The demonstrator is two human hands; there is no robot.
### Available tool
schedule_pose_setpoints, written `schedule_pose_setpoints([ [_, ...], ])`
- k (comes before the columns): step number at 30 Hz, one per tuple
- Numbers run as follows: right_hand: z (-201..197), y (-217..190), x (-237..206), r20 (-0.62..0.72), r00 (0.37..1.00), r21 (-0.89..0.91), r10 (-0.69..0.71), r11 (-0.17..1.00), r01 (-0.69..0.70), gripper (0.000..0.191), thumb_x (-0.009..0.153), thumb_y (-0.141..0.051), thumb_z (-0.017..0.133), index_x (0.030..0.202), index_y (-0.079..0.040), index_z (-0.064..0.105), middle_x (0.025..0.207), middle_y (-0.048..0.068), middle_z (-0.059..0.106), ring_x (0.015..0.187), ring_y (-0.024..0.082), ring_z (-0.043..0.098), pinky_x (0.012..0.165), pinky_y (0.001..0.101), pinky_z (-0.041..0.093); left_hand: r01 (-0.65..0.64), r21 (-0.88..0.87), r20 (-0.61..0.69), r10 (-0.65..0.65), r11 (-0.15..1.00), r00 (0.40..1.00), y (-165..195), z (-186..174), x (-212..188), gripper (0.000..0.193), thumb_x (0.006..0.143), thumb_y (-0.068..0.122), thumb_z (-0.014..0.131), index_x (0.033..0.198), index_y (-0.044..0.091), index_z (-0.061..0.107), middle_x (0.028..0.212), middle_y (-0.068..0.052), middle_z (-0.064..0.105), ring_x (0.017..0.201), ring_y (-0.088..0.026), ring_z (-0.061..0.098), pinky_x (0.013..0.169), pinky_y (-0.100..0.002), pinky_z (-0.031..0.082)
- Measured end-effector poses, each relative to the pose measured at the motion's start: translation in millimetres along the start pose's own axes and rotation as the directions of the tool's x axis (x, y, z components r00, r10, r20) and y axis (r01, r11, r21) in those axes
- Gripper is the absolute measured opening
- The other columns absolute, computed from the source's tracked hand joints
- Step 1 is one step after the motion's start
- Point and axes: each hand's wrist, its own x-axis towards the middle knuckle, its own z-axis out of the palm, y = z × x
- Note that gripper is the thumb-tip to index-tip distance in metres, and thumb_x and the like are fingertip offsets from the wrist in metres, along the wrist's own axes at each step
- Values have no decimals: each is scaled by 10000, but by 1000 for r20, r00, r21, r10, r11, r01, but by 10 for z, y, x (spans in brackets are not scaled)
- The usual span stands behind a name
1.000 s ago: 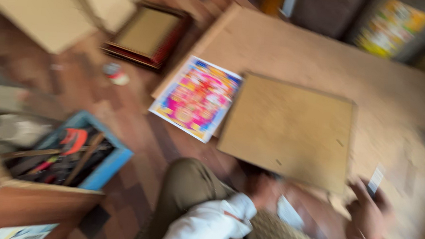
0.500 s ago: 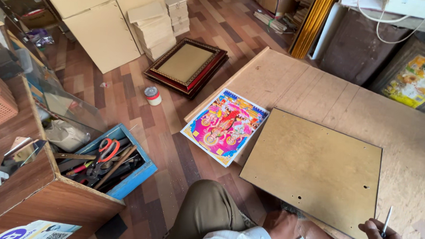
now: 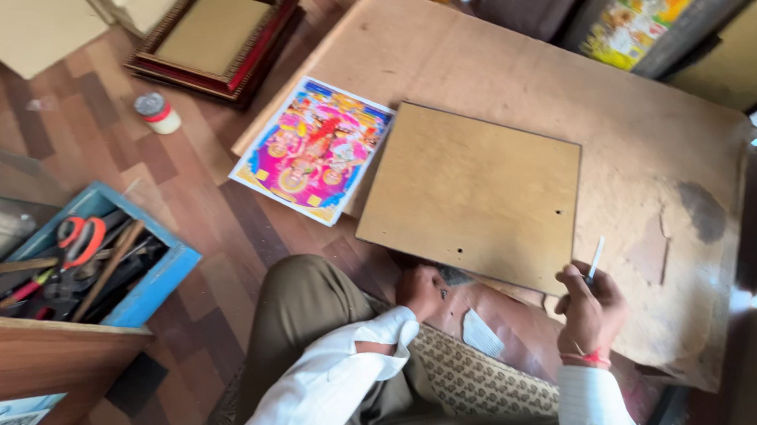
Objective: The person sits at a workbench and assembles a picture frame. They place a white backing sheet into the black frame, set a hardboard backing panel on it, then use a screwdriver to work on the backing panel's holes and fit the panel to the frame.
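At the far left, a blue open wooden toolbox (image 3: 151, 282) is seen on the brown plank floor (image 3: 196, 193), filled with orange-handled scissors (image 3: 79, 236) and other tools. Above it, a small white roll of tape with a red band (image 3: 158, 112) is set near a dark red picture frame with a tan backing (image 3: 214, 36). Further right, a brightly coloured rectangular print (image 3: 312, 150) is laid over the edge of a large worn brown board (image 3: 527, 73), just beside a flat square tan hardboard panel (image 3: 476, 192), which is placed on that board. The left hand (image 3: 422, 291) is curled at the panel's near edge, by the knee; whether anything is held in it cannot be told. To the right, the right hand (image 3: 590, 311) is closed around a thin white pen-like stick (image 3: 596, 257), held upright just off the panel's near right corner. A red thread is worn at that wrist
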Motion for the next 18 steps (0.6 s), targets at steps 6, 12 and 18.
schedule_pose_setpoints([
  [6,102,-185,-71,20,1000,58,-3,998,2,168,955,-75,733,1071,37,685,867,99,714,509,81,504,467,223,394,-249,127,133,232,960,964,36,-47,-114,101,846,163,670,805,141,760,906,-151,746,855,-403,704,743,-528,561],
  [12,34,-59,-28,67,998,31,11,999,-13,194,949,-83,726,1112,17,692,920,80,731,631,80,620,505,223,431,-513,1,211,501,859,839,61,89,-119,222,958,239,594,920,79,743,1057,-238,710,910,-451,678,764,-553,541],
  [18,164,36,106,94,995,-205,-18,978,37,206,1033,-101,753,1184,29,701,1003,120,736,680,103,581,564,226,413,-484,70,466,400,872,789,92,-70,-76,329,1023,319,497,1072,103,739,1028,-201,748,905,-376,720,773,-496,554],
])
